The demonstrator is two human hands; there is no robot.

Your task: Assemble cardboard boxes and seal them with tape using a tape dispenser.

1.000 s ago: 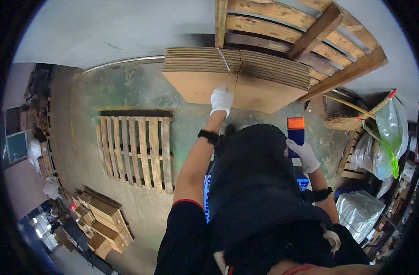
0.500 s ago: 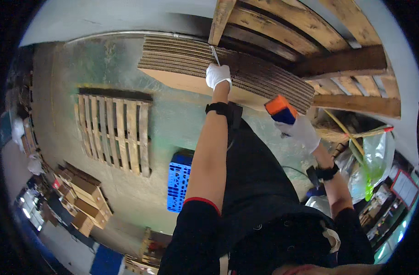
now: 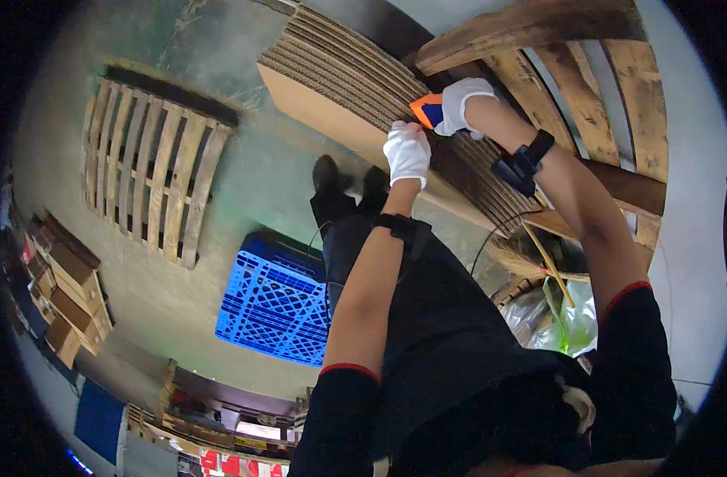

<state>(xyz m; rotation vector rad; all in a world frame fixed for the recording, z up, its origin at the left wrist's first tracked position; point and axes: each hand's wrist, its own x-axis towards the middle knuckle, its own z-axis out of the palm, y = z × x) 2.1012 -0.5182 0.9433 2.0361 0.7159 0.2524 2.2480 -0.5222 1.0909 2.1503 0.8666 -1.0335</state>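
Observation:
A bundle of flattened corrugated cardboard (image 3: 331, 75) stands on edge, its fluted edges upward. Over its top edge, my left hand (image 3: 409, 154), in a white glove, is closed with the fingertips pressed together; what they pinch is too small to make out. Close beside it, my right hand (image 3: 461, 106), also gloved in white, grips an orange and dark blue hand tool (image 3: 429, 111). The tool's orange end points at the left fingertips, near the cardboard edges. Its working part is hidden, and so are most of the right fingers.
Wooden pallets (image 3: 506, 36) lean against the wall behind the cardboard. Another pallet (image 3: 153, 171) lies on the floor to the left, with a blue plastic pallet (image 3: 272, 306) nearer me. A broom (image 3: 516, 256) and plastic bags (image 3: 566, 322) are at right. Cardboard boxes (image 3: 73, 286) stand far left.
My right hand has swung up and left with the tool, from beside the cardboard to my left hand. The view has turned and shifted. The white strip at my left hand no longer shows.

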